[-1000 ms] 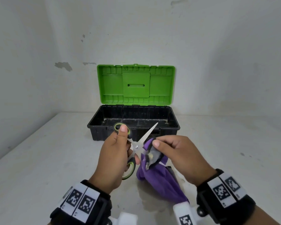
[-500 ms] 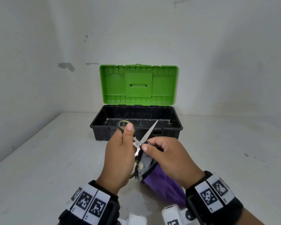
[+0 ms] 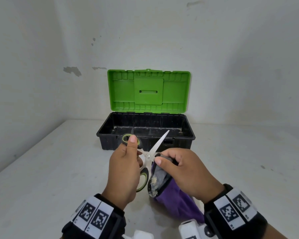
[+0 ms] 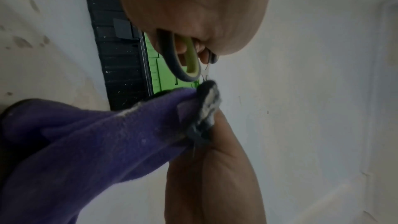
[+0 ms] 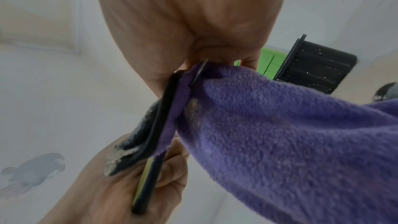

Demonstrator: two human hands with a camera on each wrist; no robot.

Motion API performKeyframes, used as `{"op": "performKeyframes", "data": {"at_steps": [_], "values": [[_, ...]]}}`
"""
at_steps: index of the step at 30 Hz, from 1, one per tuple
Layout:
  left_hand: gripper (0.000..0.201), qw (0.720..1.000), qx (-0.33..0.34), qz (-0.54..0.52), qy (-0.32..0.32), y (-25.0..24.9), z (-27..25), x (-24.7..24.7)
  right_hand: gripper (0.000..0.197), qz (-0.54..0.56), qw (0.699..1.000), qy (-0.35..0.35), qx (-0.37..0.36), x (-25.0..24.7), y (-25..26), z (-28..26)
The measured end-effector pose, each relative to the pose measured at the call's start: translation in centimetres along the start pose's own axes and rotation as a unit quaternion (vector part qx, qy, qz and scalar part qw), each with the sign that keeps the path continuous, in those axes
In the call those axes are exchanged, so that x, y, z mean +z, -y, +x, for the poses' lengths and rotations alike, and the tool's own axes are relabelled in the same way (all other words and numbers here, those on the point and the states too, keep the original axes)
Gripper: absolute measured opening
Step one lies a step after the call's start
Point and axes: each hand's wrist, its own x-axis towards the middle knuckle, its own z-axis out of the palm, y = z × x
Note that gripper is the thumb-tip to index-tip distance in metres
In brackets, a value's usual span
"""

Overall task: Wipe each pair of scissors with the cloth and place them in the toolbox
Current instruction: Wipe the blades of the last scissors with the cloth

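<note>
My left hand (image 3: 126, 168) grips a pair of scissors (image 3: 155, 149) by its green-and-grey handles (image 4: 187, 62), the blades spread apart. One bare blade points up and right toward the toolbox (image 3: 145, 133). My right hand (image 3: 178, 171) pinches a purple cloth (image 3: 176, 202) with a dirty grey edge around the other blade, close to the pivot. In the right wrist view the cloth (image 5: 290, 134) is folded over that blade (image 5: 199, 72) under my fingers. The black toolbox stands open with its green lid (image 3: 148, 91) upright.
The toolbox sits on a white table (image 3: 50, 169) against a white wall, just beyond my hands. A wall closes off the left side. Small dark stains mark the table at the right.
The scissors' blades stand wider apart than half a second ago, and both hands have shifted slightly right. My right hand with the cloth stays near the pivot.
</note>
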Motion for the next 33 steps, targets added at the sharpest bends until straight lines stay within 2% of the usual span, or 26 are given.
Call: {"op": "performKeyframes", "data": {"at_steps": [7,13,19,28,33], "values": [[0.042,1.000,-0.015,-0.018,-0.002,0.0,0.8,-0.6,0.024,-0.027,1.000,0.004,0.008,-1.4,-0.6,-0.6],[0.042,0.995,-0.021,-0.045,-0.086,-0.1,3.0,-2.4,0.027,-0.040,0.998,-0.036,0.023,-4.1,-2.5,-1.2],[0.034,0.993,-0.045,-0.081,-0.071,-0.5,2.8,-2.0,0.028,-0.151,0.987,-0.049,0.030,-6.1,-4.3,-0.6],[0.018,0.978,-0.095,-0.185,-0.034,-0.9,2.9,0.0,0.018,-0.322,0.938,0.112,0.067,-7.4,-8.4,2.7],[0.019,0.973,-0.106,-0.201,-0.035,0.1,3.1,-0.1,0.027,-0.373,0.901,0.182,0.127,-7.5,-10.7,3.3]]}}
